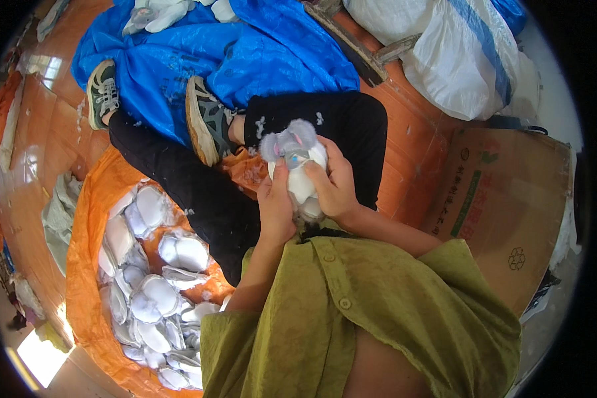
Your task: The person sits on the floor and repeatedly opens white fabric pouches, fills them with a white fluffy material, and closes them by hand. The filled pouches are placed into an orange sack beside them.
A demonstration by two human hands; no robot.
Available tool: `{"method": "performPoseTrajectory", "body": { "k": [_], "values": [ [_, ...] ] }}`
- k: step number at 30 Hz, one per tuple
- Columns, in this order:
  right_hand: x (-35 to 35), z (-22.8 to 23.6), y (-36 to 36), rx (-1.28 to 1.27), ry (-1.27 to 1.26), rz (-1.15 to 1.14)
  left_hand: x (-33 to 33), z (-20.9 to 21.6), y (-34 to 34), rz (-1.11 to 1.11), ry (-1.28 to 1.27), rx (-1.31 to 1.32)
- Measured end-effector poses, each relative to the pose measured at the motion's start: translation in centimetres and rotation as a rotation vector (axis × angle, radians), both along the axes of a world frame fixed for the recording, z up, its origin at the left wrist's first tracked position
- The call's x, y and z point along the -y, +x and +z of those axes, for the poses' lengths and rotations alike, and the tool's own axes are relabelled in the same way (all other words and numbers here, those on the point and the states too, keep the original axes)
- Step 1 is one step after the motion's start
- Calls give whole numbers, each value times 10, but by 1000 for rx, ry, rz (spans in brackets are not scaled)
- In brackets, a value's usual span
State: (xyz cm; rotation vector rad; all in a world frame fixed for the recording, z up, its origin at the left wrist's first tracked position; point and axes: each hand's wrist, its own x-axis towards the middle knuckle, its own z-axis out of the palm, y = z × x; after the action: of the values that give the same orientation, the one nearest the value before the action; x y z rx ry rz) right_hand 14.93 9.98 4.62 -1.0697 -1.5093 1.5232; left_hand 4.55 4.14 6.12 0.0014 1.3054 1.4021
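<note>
In front of my body, both hands hold a small grey and white plush toy (300,187) with fluffy grey ears and a pink patch in each. My left hand (275,205) grips its left side, the thumb pressed on the white front. On the other side my right hand (338,184) wraps round it, its thumb also on the front near a small blue spot. The toy's back and most of my fingertips are hidden.
To my left an orange sack (86,265) holds many white and grey plush pieces (156,298). A blue sack (285,60) lies beyond my outstretched legs, with plush pieces (169,14) on it. A wooden frame (351,46), a white woven sack (444,53) and a cardboard box (497,205) stand on the right.
</note>
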Motion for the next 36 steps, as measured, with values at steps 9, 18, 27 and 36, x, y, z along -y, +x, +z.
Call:
{"method": "performPoseTrajectory", "body": {
  "k": [9, 18, 27, 36],
  "values": [
    [-4, -21, 1, 189, 55, 174, -1, -16, -29, -143, 192, -470],
    [-10, -19, -10, -34, -142, 94, 1, -11, -7, -36, 120, -1229],
    [-8, -7, -3, 44, 189, 166, -2, -19, -11, 99, 84, 67],
    [-13, 3, -10, 154, 194, 249, 0, -15, -8, 277, 160, 52]
  ]
}}
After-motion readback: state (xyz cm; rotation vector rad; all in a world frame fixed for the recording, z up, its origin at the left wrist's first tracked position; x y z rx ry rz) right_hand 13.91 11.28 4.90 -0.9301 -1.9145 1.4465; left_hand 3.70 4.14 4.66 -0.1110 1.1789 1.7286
